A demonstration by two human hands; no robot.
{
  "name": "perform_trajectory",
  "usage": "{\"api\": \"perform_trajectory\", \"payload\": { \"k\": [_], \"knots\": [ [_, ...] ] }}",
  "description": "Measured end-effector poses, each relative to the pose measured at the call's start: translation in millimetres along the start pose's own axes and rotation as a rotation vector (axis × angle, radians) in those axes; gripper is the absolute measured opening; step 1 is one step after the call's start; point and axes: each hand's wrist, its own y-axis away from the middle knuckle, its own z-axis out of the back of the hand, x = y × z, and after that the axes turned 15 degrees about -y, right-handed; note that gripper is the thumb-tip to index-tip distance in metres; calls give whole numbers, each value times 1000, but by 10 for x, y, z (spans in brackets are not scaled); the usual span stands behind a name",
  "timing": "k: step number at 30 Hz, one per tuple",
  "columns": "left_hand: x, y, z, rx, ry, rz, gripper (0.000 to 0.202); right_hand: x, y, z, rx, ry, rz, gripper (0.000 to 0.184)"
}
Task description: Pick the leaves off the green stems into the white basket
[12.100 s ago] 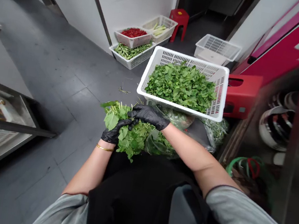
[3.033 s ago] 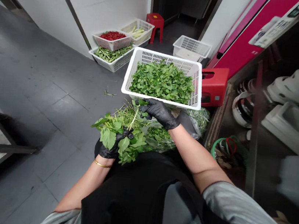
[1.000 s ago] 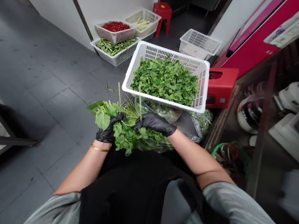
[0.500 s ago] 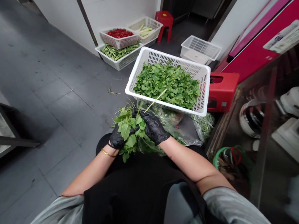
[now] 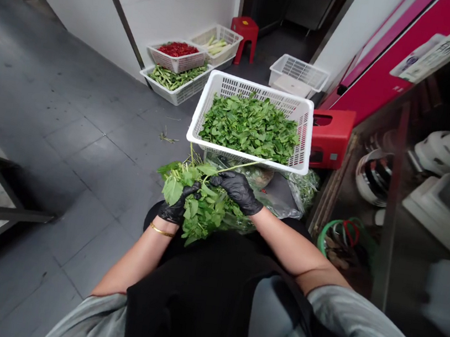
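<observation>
Both of my hands wear black gloves. My left hand (image 5: 175, 209) is closed round a bunch of leafy greens (image 5: 204, 213) held over my lap. My right hand (image 5: 238, 190) pinches a long thin green stem (image 5: 246, 165) that sticks out to the right toward the basket. Just beyond my hands stands a white slotted basket (image 5: 302, 140) filled with picked green leaves (image 5: 250, 127). Under my hands lies a clear plastic bag (image 5: 283, 199) with more greens in it.
A red stool (image 5: 332, 136) stands right of the basket, an empty white basket (image 5: 299, 75) behind it. By the wall sit stacked baskets of red chillies (image 5: 177, 50), green beans (image 5: 170, 78) and pale stalks (image 5: 217, 44), plus a small red stool (image 5: 247, 29). Shelving runs along the right.
My right hand has drawn the stem from upright to lying out to the right. The bunch in my left hand has shifted a little lower and left.
</observation>
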Motion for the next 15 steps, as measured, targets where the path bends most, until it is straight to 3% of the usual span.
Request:
{"api": "perform_trajectory", "payload": {
  "k": [4,7,10,12,15],
  "knots": [
    [-81,78,-72,24,-21,32,37,51,-49,52,-33,104,103,23],
    [-62,104,-41,13,-34,38,33,123,-163,180,-197,184,209,24],
    [-35,94,39,-12,-31,50,30,226,-198,369,-302,209,182,27],
    [-19,71,84,-66,-57,-11,31,300,-118,456,-322,180,162,28],
    [19,31,114,-84,-142,-81,33,413,84,408,-337,69,147,27]
  ]
}}
